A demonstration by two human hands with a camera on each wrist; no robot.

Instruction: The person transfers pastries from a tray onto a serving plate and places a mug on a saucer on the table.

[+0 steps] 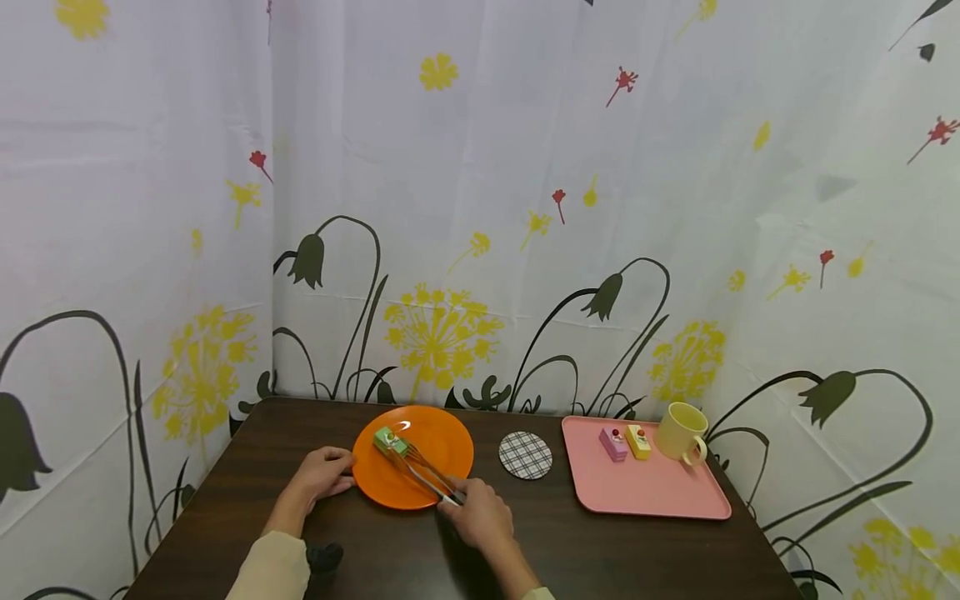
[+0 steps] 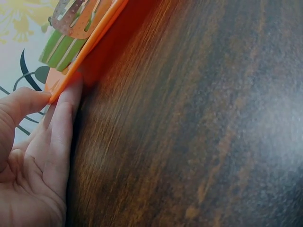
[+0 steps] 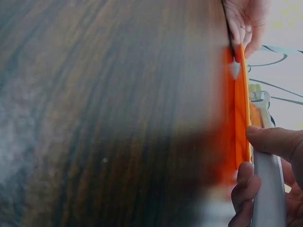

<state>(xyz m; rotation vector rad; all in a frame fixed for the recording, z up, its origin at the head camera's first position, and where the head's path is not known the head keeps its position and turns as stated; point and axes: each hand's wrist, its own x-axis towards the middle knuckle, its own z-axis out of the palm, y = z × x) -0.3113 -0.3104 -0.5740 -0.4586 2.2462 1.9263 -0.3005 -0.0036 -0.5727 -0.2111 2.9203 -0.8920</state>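
On the left of the dark table is an orange plate (image 1: 452, 442). My left hand (image 1: 324, 473) pinches its left rim, thumb on top and fingers beneath, as the left wrist view shows. My right hand (image 1: 483, 512) grips a pair of metal tongs (image 1: 429, 483) by the grey handles, low over the plate's right edge. The slotted tong heads (image 2: 78, 19) close about a small green toy cake (image 1: 390, 440) at the plate's left part. In the right wrist view, my thumb and curled fingers wrap the tong handle (image 3: 269, 189).
Right of the plate lies a round checked coaster (image 1: 525, 455). Farther right, a pink tray (image 1: 645, 492) carries a purple cake (image 1: 613, 446), a yellow cake (image 1: 638, 442) and a yellow mug (image 1: 678, 432). A flowered curtain (image 1: 510, 208) hangs behind the dark wooden table (image 1: 585, 558).
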